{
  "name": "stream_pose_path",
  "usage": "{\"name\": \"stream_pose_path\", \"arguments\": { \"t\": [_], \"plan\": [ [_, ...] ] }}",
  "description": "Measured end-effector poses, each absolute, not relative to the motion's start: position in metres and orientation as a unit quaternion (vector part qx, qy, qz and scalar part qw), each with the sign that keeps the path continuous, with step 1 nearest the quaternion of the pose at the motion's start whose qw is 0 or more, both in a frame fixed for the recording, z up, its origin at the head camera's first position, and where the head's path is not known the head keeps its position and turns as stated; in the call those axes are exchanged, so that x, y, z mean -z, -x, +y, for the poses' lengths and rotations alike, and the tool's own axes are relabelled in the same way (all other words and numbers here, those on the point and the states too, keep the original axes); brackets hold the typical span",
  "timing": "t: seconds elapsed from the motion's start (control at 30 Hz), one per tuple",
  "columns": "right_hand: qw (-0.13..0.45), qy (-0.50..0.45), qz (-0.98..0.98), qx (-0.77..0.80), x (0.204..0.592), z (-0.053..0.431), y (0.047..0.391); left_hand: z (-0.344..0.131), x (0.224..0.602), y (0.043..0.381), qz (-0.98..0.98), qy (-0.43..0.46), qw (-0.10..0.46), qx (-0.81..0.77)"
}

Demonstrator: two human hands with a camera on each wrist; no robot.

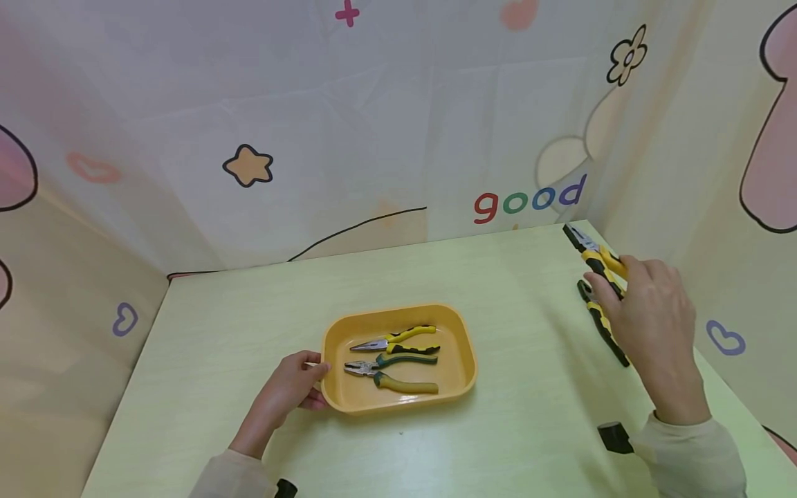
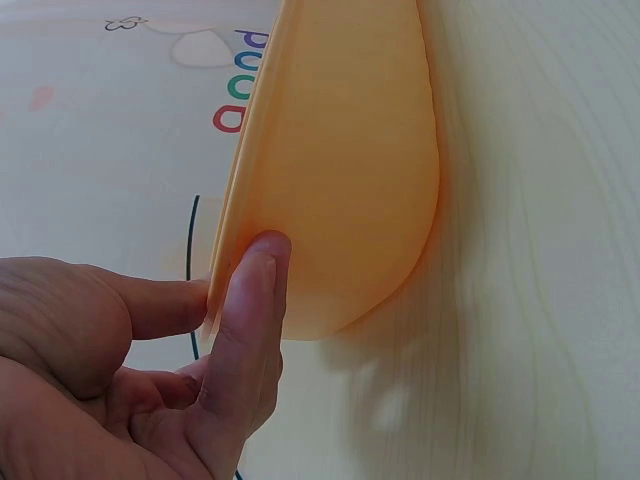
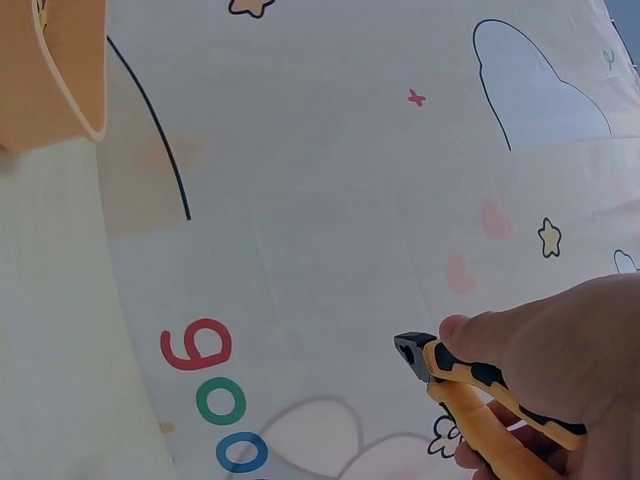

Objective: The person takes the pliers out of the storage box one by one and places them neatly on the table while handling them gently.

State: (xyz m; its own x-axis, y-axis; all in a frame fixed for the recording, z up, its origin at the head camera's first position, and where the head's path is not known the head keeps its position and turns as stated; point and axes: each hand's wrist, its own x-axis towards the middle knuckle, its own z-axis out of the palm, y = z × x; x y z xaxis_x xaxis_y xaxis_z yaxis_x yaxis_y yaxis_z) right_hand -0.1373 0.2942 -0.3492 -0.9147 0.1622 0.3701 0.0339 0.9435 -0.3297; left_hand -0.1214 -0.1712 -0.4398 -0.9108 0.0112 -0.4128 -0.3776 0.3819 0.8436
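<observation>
An orange tray (image 1: pixel 462 346) sits mid-table and holds two pliers: a yellow-and-black long-nose pair (image 1: pixel 398 339) and a green-and-olive pair (image 1: pixel 392 373). My left hand (image 1: pixel 288 389) pinches the tray's left rim (image 2: pixel 240 240) between thumb and fingers. At the table's right edge my right hand (image 1: pixel 647 311) grips yellow-and-black pliers (image 1: pixel 591 250), whose jaws point away from me; the right wrist view shows the same pliers (image 3: pixel 470 385) in my fingers. A second dark pair of pliers (image 1: pixel 600 324) lies on the table just left of that hand, partly hidden by it.
The pale green table (image 1: pixel 249 311) is walled on three sides by patterned cloth (image 1: pixel 398 124). Small black objects (image 1: pixel 615 437) sit at my right sleeve and by my left sleeve (image 1: pixel 285 488).
</observation>
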Motion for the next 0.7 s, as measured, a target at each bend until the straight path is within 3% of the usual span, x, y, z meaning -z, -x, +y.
{"name": "stream_pose_path", "arguments": {
  "t": [0.7],
  "plan": [
    [0.194, 0.066, -0.965, -0.163, 0.3509, 0.2977, 0.1367, -0.1712, 0.4393, 0.1208, 0.809, 0.11, 0.178, -0.55]
  ]
}}
